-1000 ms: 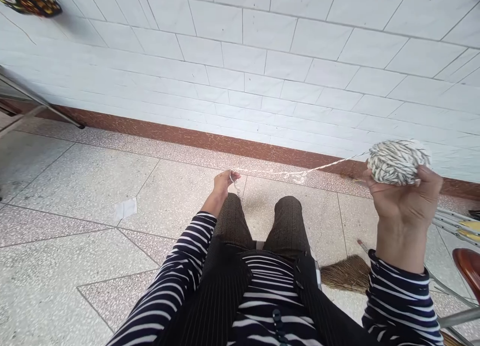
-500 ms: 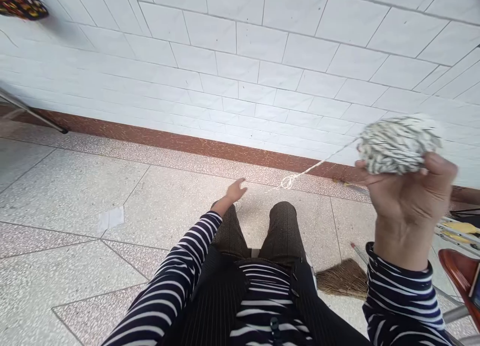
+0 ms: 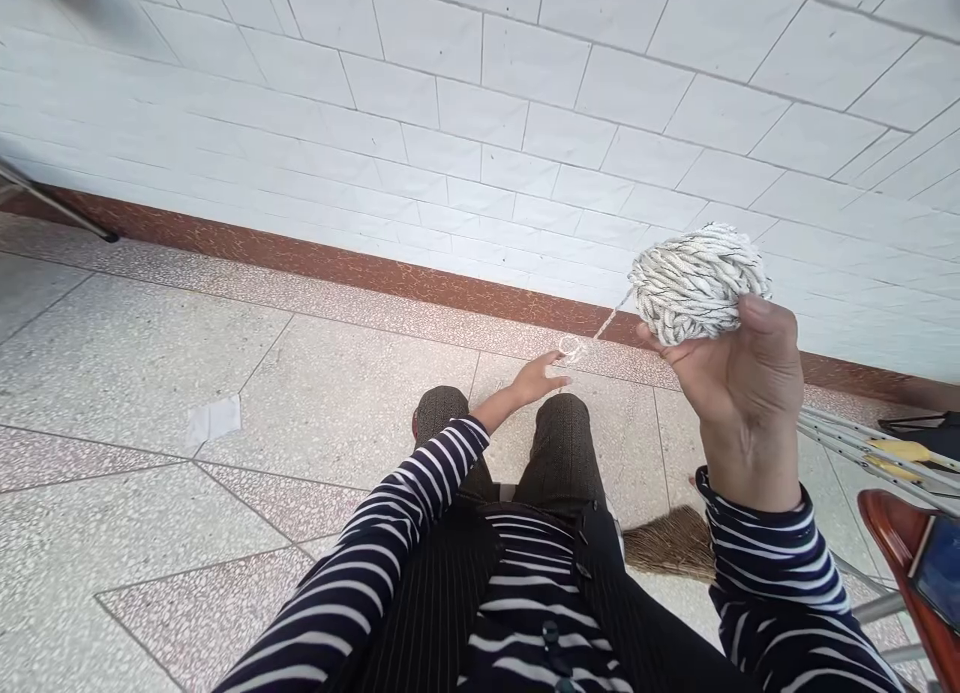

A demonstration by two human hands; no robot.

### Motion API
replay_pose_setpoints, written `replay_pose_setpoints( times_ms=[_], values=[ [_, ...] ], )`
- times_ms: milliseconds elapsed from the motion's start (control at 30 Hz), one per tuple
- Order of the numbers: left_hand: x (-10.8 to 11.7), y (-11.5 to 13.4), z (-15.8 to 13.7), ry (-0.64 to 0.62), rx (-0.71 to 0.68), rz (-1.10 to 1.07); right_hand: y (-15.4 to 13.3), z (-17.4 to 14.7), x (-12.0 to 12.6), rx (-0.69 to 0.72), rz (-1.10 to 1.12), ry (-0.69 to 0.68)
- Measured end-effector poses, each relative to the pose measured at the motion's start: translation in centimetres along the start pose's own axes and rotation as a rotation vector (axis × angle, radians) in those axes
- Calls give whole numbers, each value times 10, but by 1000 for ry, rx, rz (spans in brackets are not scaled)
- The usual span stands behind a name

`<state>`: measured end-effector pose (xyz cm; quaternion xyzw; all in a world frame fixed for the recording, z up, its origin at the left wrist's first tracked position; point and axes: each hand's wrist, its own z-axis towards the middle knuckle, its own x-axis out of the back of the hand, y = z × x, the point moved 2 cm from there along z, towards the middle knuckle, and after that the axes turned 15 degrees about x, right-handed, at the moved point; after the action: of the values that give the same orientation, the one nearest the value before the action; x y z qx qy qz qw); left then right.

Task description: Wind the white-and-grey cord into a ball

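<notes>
My right hand [image 3: 739,383] is raised at the right, fingers and thumb closed round a thick bundle of white cord [image 3: 701,283] with dark flecks. From the bundle's left side a strand runs down to a small looped knot [image 3: 571,349]. My left hand [image 3: 536,381] reaches in above my knees, thumb and fingers apart. Its fingertips are right by the loop; whether they touch it I cannot tell.
A white tiled wall [image 3: 450,123] with a reddish-brown skirting stands ahead. On the speckled floor lie a white paper [image 3: 214,419] and a straw broom [image 3: 671,543]. At the right are a red-brown chair [image 3: 892,533] and metal rods with a yellow part [image 3: 900,458].
My right hand has brought the cord bundle leftward. My left hand has moved right, from beside the knee to the dangling loop. The view has shifted slightly.
</notes>
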<state>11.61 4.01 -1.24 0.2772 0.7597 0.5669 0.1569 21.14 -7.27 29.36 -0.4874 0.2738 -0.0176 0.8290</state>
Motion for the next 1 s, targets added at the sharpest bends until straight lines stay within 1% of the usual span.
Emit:
replay_pose_setpoints(
  times_ms=[33, 100, 167, 200, 267, 333, 400, 467, 567, 600, 633, 700, 767, 833, 900, 967, 1000],
  values=[
    [-4, 2, 0, -40, -8, -4, 1, -1, 0, -6, 7, 1],
    [-10, 2, 0, -92, 25, -5, 1, -2, 1, -1, 3, 2],
    [-8, -4, -4, -99, 74, 14, 0, 0, 8, 41, -23, 13],
    [-2, -7, -6, -80, 89, 28, -2, 2, 13, 74, -40, 26],
    [17, -17, -12, -13, 91, 57, -7, 7, 28, 158, -66, 71],
    [42, -27, -17, 77, 107, 102, -13, 12, 46, 265, -82, 137],
    [67, -38, -20, 171, 176, 178, -17, 17, 61, 376, -93, 203],
    [87, -47, -19, 250, 270, 255, -17, 19, 71, 418, -93, 238],
    [111, -58, -15, 332, 391, 316, -15, 18, 73, 338, -76, 238],
    [118, -61, -13, 352, 426, 327, -17, 16, 71, 336, -77, 236],
    [124, -63, -12, 371, 463, 339, -21, 15, 70, 356, -91, 234],
    [137, -67, -11, 397, 526, 361, -35, 12, 66, 446, -149, 232],
    [147, -68, -9, 402, 553, 380, -49, 9, 64, 519, -213, 234],
    [149, -65, -6, 397, 540, 396, -56, 10, 61, 514, -227, 220],
    [142, -59, -3, 382, 492, 402, -51, 12, 56, 451, -165, 184],
    [127, -51, -1, 350, 425, 394, -34, 15, 50, 327, -81, 148],
    [118, -45, -1, 328, 392, 386, -23, 17, 47, 236, -58, 127]
  ],
)
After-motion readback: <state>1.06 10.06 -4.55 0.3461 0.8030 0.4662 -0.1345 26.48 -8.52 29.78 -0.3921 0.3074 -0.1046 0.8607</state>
